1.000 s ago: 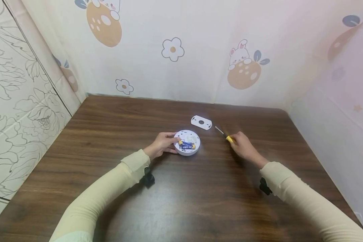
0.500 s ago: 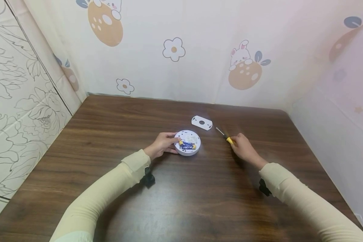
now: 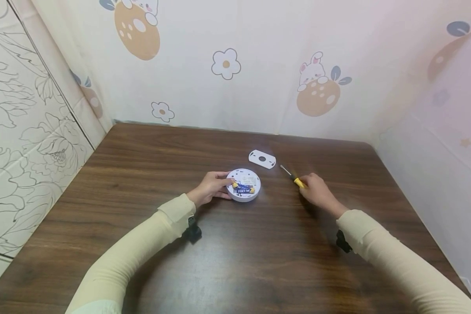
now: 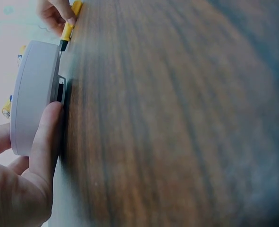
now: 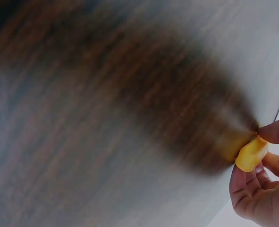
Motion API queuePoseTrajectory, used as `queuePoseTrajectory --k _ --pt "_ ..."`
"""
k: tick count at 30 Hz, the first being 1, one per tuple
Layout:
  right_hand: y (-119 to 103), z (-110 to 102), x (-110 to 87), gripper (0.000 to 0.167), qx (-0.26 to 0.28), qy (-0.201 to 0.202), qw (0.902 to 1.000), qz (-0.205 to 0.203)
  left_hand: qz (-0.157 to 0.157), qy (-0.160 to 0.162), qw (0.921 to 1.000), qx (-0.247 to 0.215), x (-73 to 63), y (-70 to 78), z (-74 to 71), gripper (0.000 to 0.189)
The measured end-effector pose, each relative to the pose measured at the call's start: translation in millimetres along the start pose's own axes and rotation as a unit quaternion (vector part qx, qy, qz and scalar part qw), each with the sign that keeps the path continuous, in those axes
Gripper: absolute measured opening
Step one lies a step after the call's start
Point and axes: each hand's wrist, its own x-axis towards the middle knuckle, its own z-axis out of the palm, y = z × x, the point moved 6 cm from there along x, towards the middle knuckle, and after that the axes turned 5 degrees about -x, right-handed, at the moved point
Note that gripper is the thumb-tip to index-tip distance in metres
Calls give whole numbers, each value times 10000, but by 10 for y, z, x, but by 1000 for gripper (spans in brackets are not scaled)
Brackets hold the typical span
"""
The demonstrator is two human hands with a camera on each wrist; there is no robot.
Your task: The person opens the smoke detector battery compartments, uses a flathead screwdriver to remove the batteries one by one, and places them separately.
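My left hand (image 3: 209, 188) grips the left edge of a round white smoke detector (image 3: 246, 173), its thumb on the upper face and its fingers along the side. Blue and yellow batteries (image 3: 243, 189) show in that upward face. In the left wrist view the detector (image 4: 33, 94) appears edge-on, its lower side close to the wooden surface. To the right, my right hand (image 3: 315, 190) pinches the yellow handle of a small screwdriver (image 3: 299, 182). Its metal tip points away to the left. The handle end (image 5: 252, 155) sits between thumb and fingers, low over the table.
A white mounting plate (image 3: 268, 162) with a round middle hole lies behind the detector, near the screwdriver's tip. Everything is on a brown wooden table (image 3: 172, 157). A patterned curtain (image 3: 259, 96) hangs along its far edge.
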Motion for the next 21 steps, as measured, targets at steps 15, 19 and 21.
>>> queuePoseTrajectory --k 15,19,21 --pt "-234 -200 158 38 563 237 9978 -267 -54 -5 10000 -43 -13 15 7 46" --pt "-406 -199 233 36 697 231 9957 -569 -42 -20 10000 -38 -17 18 9 46" --pt "-486 -177 262 35 771 166 9948 -645 -45 -15 10000 -44 -13 15 11 46"
